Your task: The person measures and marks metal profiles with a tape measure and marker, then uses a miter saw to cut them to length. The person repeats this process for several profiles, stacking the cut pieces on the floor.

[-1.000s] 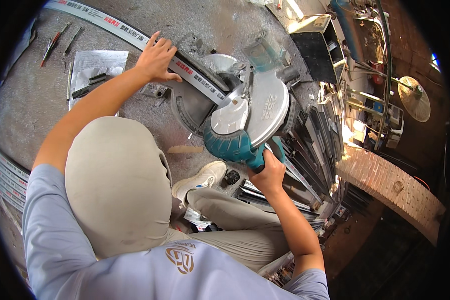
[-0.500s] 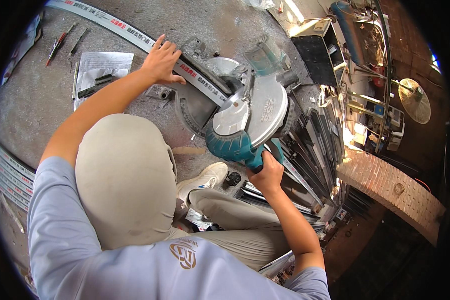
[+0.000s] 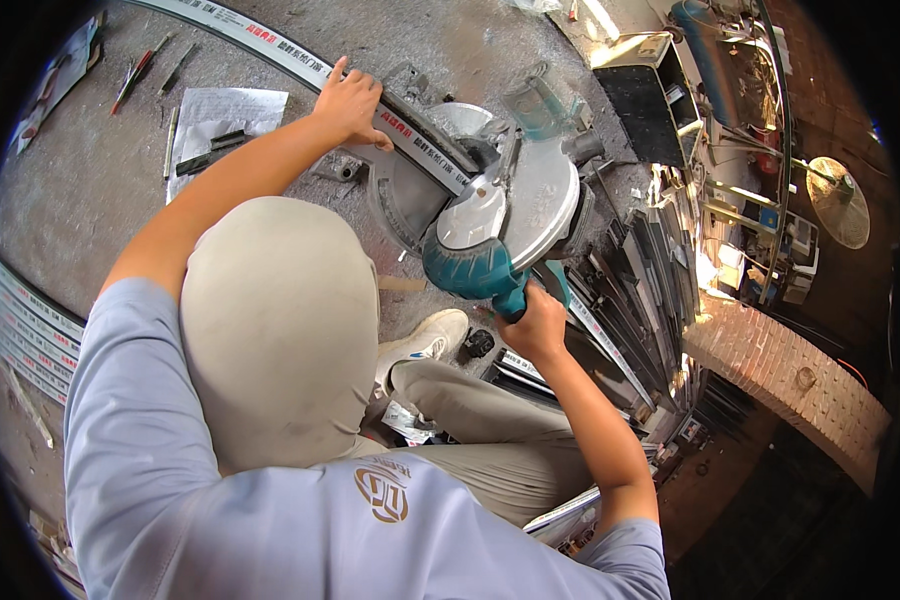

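Observation:
My left hand point(image 3: 348, 106) is laid over a long metal profile point(image 3: 280, 52) with a printed white film along it. Its fingers lie across the top and the thumb rests at the near side. The profile's right end runs into a teal and grey mitre saw point(image 3: 465, 268), beside the round blade guard point(image 3: 535, 215). My right hand point(image 3: 535, 325) is wrapped round the saw's teal handle. The guard hides the blade's edge, so I cannot tell whether it touches the profile.
Paper sheets point(image 3: 255, 108) with short dark offcuts point(image 3: 215, 150) lie on the dusty floor at left. Further profiles point(image 3: 30, 320) lie at the left edge. Many dark bars point(image 3: 625, 290) are stacked right of the saw. A fan point(image 3: 838, 203) stands beyond. My shoe point(image 3: 435, 335) is below the saw.
The view has shifted slightly. My right hand and the saw handle sit a little farther from me relative to the saw's base. My left hand stays at the same spot on the profile.

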The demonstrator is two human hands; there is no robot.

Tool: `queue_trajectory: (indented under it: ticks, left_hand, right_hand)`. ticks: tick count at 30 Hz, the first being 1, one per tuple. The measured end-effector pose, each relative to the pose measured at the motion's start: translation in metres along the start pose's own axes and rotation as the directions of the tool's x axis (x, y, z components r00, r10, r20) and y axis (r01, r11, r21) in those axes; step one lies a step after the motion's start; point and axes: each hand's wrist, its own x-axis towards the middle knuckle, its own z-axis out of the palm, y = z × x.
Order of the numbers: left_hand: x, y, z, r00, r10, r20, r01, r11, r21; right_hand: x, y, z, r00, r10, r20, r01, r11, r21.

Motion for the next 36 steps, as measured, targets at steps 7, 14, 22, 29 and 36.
queue_trajectory:
  ticks: [7,14,22,29,36]
  left_hand:
    - [0.004,0.01,-0.014,0.989,-0.081,0.125,0.085,0.996,-0.021]
    - [0.004,0.015,-0.016,0.982,-0.13,0.14,0.134,0.991,-0.021]
    - [0.001,0.016,-0.021,0.978,-0.15,0.146,0.155,0.987,-0.027]
    - [0.004,0.009,-0.015,0.98,-0.109,0.167,0.123,0.99,-0.071]
    - [0.01,-0.001,-0.009,0.988,0.011,0.154,-0.018,0.999,0.046]
  right_hand:
    - [-0.009,-0.002,0.033,0.998,0.007,-0.059,-0.009,1.0,-0.024]
    - [-0.012,-0.006,0.061,0.994,0.006,-0.112,-0.011,0.999,-0.044]
    - [-0.014,-0.02,0.072,0.992,0.026,-0.123,-0.034,0.998,-0.06]
    - [0.002,0.02,-0.027,0.995,-0.066,-0.069,0.055,0.987,-0.15]
    - [0.071,0.058,-0.157,0.992,-0.119,-0.037,0.124,0.97,0.207]
